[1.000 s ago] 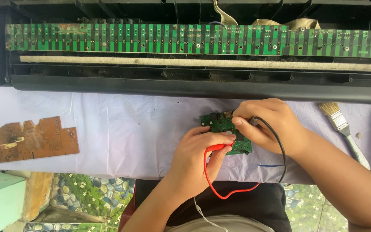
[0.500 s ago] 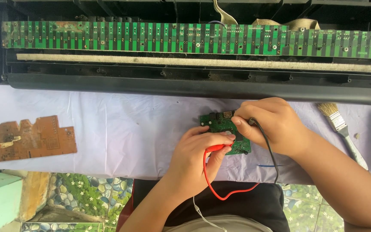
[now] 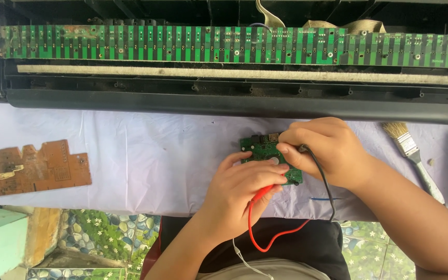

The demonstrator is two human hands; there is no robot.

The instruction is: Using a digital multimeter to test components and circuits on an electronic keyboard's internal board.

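While both hands meet over the small green circuit board (image 3: 266, 152), it lies flat on the white cloth covering the surface (image 3: 146, 155), just in front of the opened black keyboard casing (image 3: 182, 101). The left hand (image 3: 242, 186) has its fingers clenched around a red probe (image 3: 262, 193), whose red lead (image 3: 265, 239) loops down toward the person's lap; the tip of the probe is hidden under the fingers, so where it touches the board cannot be told. The right hand (image 3: 327, 153) grasps a black probe (image 3: 303, 149) pressed at the board's right side, and its black lead (image 3: 327, 186) curves away below the wrist. Inside the casing runs a long green circuit strip (image 3: 224, 45) (ribbon cables rise behind it). A paintbrush (image 3: 413, 155) rests on the cloth to the right, well apart from the hands, and a brown circuit board (image 3: 29, 168) lies far to the left near the cloth's edge.
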